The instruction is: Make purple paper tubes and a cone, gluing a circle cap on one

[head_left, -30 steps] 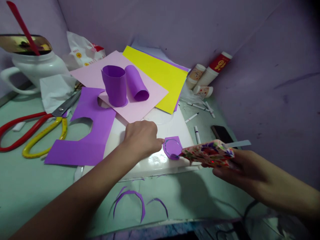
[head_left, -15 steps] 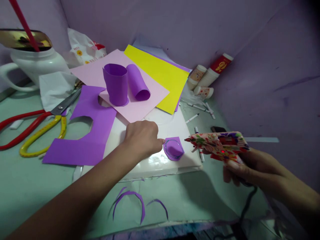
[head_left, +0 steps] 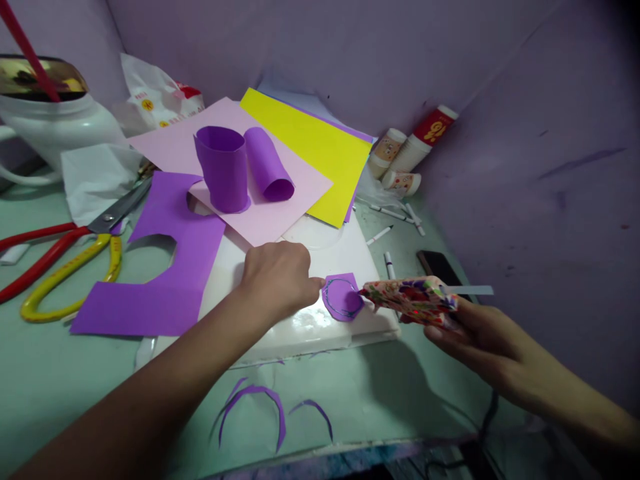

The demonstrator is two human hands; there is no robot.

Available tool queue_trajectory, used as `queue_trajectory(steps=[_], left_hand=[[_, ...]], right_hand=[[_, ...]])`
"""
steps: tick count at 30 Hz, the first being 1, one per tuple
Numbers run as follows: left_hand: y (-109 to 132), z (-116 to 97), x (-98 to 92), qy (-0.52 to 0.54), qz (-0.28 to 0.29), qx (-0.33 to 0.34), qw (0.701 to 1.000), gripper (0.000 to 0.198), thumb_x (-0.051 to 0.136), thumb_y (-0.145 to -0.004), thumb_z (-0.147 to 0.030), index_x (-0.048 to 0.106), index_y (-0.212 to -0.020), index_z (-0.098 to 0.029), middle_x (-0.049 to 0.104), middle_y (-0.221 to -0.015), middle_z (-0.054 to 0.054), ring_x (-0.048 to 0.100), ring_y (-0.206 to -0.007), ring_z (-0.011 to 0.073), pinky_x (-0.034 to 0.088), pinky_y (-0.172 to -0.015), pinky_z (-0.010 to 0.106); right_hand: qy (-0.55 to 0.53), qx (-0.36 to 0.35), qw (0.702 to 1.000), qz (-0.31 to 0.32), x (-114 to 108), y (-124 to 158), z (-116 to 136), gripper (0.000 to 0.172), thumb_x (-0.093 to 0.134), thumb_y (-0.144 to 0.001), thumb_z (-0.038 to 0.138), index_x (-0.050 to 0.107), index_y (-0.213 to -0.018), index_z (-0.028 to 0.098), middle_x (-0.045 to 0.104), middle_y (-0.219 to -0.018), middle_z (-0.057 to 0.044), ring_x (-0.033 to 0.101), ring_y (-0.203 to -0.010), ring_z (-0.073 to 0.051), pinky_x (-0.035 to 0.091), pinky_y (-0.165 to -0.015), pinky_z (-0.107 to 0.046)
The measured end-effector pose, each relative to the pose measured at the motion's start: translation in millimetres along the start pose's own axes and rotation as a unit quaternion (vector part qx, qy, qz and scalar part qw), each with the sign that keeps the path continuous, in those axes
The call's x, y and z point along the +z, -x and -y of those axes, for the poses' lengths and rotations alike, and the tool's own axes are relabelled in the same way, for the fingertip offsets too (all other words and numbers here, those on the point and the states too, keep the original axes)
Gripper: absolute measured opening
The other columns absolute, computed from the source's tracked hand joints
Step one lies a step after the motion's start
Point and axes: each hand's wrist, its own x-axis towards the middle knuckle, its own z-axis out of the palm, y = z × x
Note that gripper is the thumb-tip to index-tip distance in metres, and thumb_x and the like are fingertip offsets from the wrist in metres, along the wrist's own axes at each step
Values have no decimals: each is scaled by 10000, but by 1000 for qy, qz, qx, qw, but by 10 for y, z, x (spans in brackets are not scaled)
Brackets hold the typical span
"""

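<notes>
In the head view my right hand (head_left: 467, 340) grips a flower-patterned hot glue gun (head_left: 413, 300), a small red light glowing on its side. A pale glue stick (head_left: 473, 290) pokes out of its back. The nozzle is at the right edge of a small purple paper piece (head_left: 343, 299) with a drawn or glued ring on it. From the left, my left hand (head_left: 280, 270) is curled into a fist, and one fingertip or thumb presses that piece's left edge onto the white board (head_left: 285, 330). The remaining fingers' undersides are hidden.
Two purple paper tubes (head_left: 227, 170) rest on pink paper (head_left: 175, 140), beside a yellow sheet (head_left: 320, 160). Scissors (head_left: 107, 220) and a cut purple sheet (head_left: 145, 307) lie left. Thin purple offcuts (head_left: 255, 393) lie in front. Paper cups (head_left: 413, 153), markers (head_left: 390, 213) and a phone (head_left: 443, 270) are right.
My right hand has brought the glue gun leftward and slightly down, its nozzle now reaching the purple piece. The left hand still presses the piece; the whole view has shifted slightly.
</notes>
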Motion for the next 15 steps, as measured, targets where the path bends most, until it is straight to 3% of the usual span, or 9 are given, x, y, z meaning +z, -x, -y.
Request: queue_trajectory(steps=[6, 15], left_hand=[[-4, 1, -13, 7, 1, 2, 1000, 477, 450, -725, -618, 653, -661, -190, 646, -668, 103, 614, -664, 288, 398, -527, 356], [18, -2, -23, 17, 9, -1, 1000, 465, 470, -727, -600, 689, -742, -190, 662, -704, 120, 622, -705, 310, 430, -558, 382]], right_hand=[[-2, 37, 998, 56, -8, 8, 52, 317, 541, -810, 459, 626, -779, 155, 535, -608, -9, 422, -487, -106, 353, -404, -203], [-7, 68, 995, 74, -11, 1, 137, 355, 537, -799, 498, 636, -863, 163, 580, -656, -22, 450, -504, -125, 385, -431, -218]])
